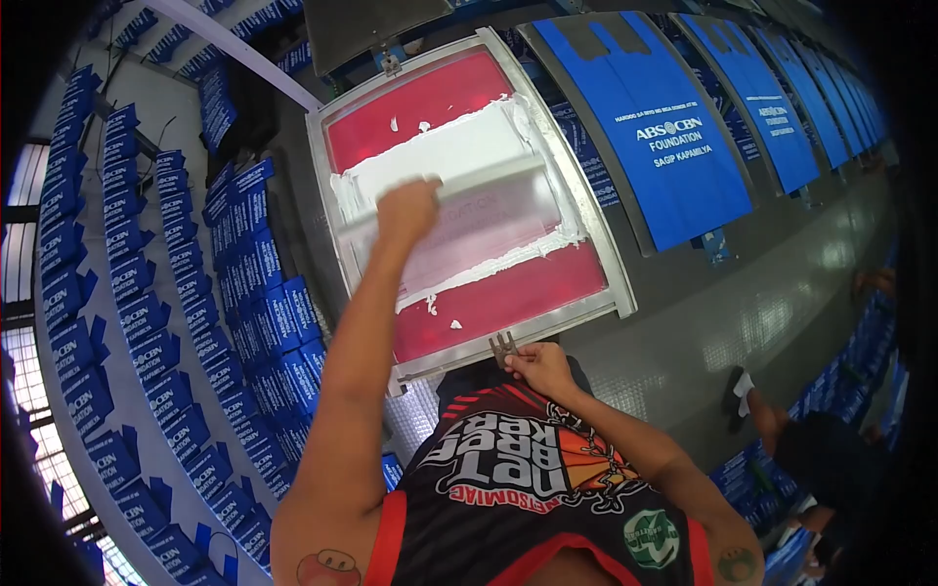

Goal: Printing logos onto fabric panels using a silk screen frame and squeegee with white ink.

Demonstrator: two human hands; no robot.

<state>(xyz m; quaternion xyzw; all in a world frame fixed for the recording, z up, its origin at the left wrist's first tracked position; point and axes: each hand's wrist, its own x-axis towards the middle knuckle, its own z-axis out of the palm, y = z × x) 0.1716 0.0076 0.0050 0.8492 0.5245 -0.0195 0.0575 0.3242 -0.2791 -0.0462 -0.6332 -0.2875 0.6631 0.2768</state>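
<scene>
A screen-printing frame (pixel 596 234) with a pale metal rim lies before me, its mesh red at the far and near ends. White ink (pixel 430 161) covers a broad band across its middle, with ragged ridges and stray blobs. My left hand (pixel 408 210) is closed over a long pale squeegee (pixel 493 176), blurred, which lies crosswise on the mesh. Faint reversed lettering shows through the thinner ink on its near side. At the frame's near edge my right hand (pixel 542 369) pinches a small pronged metal bracket (pixel 503 350).
Blue printed bags (pixel 660 137) lie flat on boards in a row along the dark table (pixel 684 303) to the right. Many more blue bags (pixel 264 293) hang in rows at left. A metal hinge clamp (pixel 391 61) sits at the frame's far edge. Another person (pixel 831 449) is at right.
</scene>
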